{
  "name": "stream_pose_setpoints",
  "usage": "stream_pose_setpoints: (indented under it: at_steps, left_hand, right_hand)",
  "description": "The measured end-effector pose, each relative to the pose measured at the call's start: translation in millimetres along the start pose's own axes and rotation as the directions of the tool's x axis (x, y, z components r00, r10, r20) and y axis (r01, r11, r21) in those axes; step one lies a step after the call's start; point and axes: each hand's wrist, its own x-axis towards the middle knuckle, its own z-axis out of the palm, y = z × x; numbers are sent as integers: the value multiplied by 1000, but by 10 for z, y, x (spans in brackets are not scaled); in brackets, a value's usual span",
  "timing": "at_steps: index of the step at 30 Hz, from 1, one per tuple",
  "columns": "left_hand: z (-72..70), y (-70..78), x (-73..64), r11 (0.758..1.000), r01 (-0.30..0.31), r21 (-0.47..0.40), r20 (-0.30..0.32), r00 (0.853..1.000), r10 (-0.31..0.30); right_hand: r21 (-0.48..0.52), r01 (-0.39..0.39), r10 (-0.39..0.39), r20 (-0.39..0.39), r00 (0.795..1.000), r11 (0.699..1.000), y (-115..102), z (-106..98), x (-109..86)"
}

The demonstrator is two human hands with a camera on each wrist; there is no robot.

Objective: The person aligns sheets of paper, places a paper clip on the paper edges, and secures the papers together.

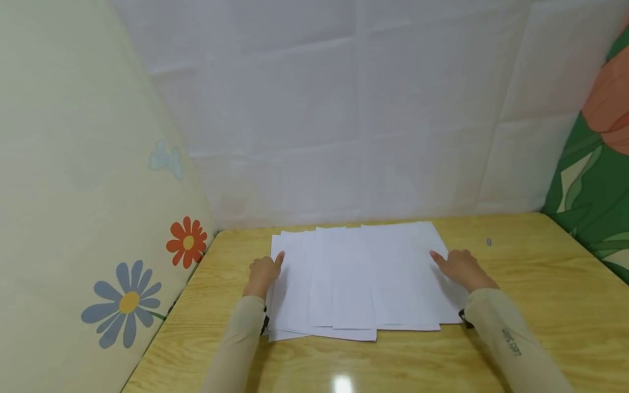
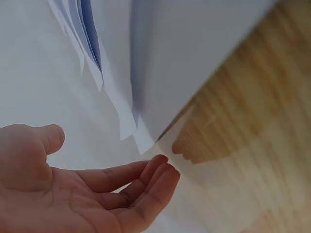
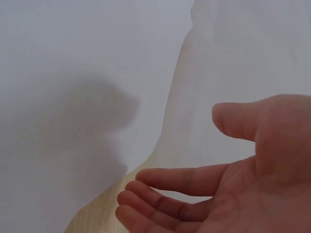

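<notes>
Several white paper sheets (image 1: 354, 278) lie fanned out and overlapping on the wooden table. Beside their left edge is my left hand (image 1: 262, 273), thumb raised; in the left wrist view its fingers (image 2: 146, 189) are loosely bent, with the fingertips near the layered sheet edges (image 2: 127, 128) and nothing held. At the opposite side, my right hand (image 1: 464, 268) is by the edge of the rightmost sheet. The right wrist view shows its fingers (image 3: 170, 201) extended and the thumb apart, palm facing the paper (image 3: 87, 58), which carries the hand's shadow.
A small metallic item (image 1: 488, 242) lies on the wooden table (image 1: 545, 284) beyond the right hand. White cloth (image 1: 344, 109) hangs behind the table. Panels with painted flowers (image 1: 129, 303) stand at the left and right sides.
</notes>
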Motion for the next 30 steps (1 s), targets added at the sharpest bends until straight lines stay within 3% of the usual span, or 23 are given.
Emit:
stream_pose_setpoints:
  at_steps: [6,13,25,30]
  left_hand:
    - [-89,-43,0,999,-1,33,58,998,-1]
    - [-151,-97,-21,1000,16,-13,91,996,-15]
    - [-175,-152,60,997,44,-61,108,993,-37]
    - [-177,-156,100,998,25,-58,107,994,-19]
  right_hand:
    - [29,-59,59,30,998,998,17,-63,-14]
    - [9,-18,18,22,1000,1000,51,-108,-52]
    - [91,-129,125,41,991,987,79,-117,4]
    - [142,-128,123,48,991,982,107,-135,31]
